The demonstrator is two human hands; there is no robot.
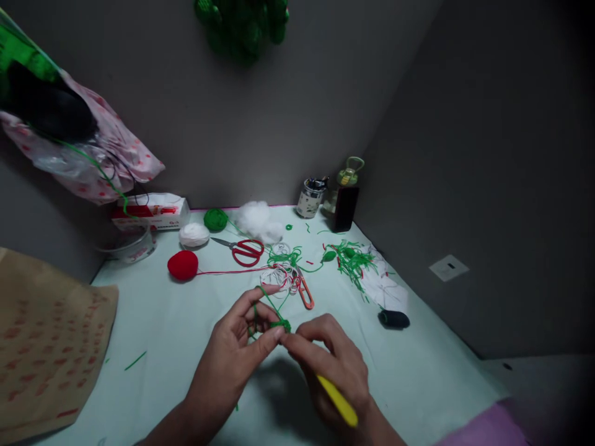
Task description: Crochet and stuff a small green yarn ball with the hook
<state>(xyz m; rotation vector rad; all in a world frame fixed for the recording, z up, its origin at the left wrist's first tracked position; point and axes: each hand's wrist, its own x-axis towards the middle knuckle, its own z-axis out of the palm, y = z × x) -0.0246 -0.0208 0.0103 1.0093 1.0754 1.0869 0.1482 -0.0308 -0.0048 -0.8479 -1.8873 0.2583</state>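
Between thumb and fingers, my left hand (246, 334) pinches a small green crochet piece (283, 324). Green yarn runs over its raised index finger and loops around the other fingers. My right hand (332, 359) is closed around a crochet hook with a yellow handle (338, 401); its tip is hidden at the green piece, where both hands meet. Just beyond them lie a tangle of white, red and green yarn (281, 272) and a small orange-handled cutter or snips (305, 293). Red-handled scissors (246, 252) rest farther back.
A red yarn ball (183, 266), white yarn ball (194, 235), green yarn ball (215, 219) and white stuffing (258, 220) lie at the back left. Green yarn scraps (353, 263), a pen cup (310, 199) and a bottle (346, 198) are on the right. A brown paper bag (51, 341) stands at left.
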